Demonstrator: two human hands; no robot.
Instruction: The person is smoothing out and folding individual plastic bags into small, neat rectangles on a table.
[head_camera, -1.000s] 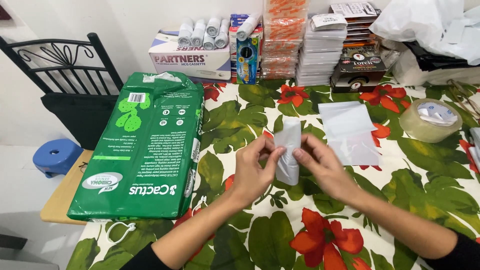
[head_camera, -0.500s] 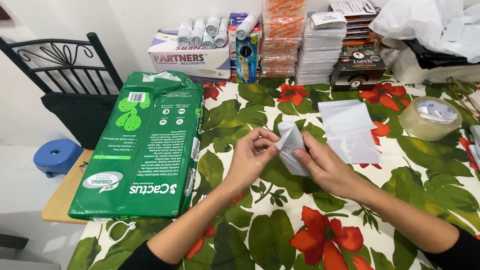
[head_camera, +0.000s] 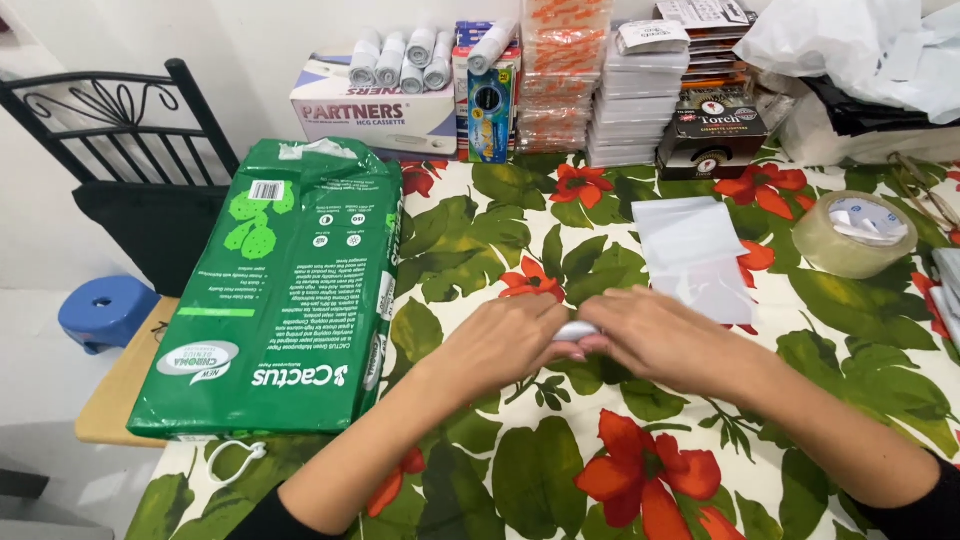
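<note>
both hands, left hand (head_camera: 505, 343) and right hand (head_camera: 662, 338), pinched a small white folded piece (head_camera: 576, 331) between fingertips above the table (head_camera: 480, 230); it looked light, soft, best held at its edges.

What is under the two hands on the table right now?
Between the left hand and right hand, only a small white edge shows above the floral tablecloth; the rest is covered.

Single head-worn view, angled down, close over floral table (head_camera: 480, 230)
</note>
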